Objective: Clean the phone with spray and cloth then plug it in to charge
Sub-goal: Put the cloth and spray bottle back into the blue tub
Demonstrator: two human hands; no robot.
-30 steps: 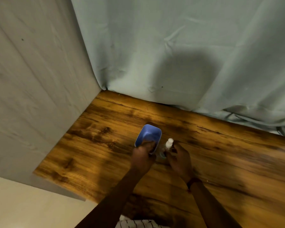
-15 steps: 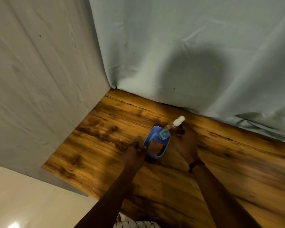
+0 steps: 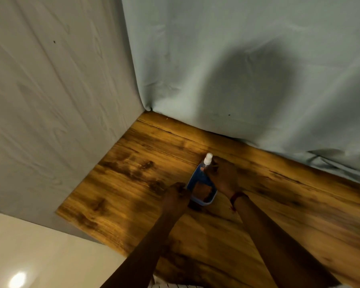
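A phone [image 3: 202, 191] in a blue case lies face up on the wooden table [image 3: 133, 183], its screen reflecting brown. My left hand [image 3: 176, 194] holds the phone at its near left edge with curled fingers. My right hand [image 3: 223, 175] grips a small clear spray bottle [image 3: 207, 159] with a white top. The bottle is held over the phone's far end. No cloth or charger shows in view.
The table sits in a corner, with a pale wood-grain panel [image 3: 50, 121] on the left and a grey-green curtain [image 3: 237, 69] along the back. The table's left front corner [image 3: 58, 212] drops to a cream floor. Bare tabletop extends right.
The phone, earlier tilted upright in my left hand, now lies flatter on the table. My right hand has carried the spray bottle from beside the phone to over its far end.
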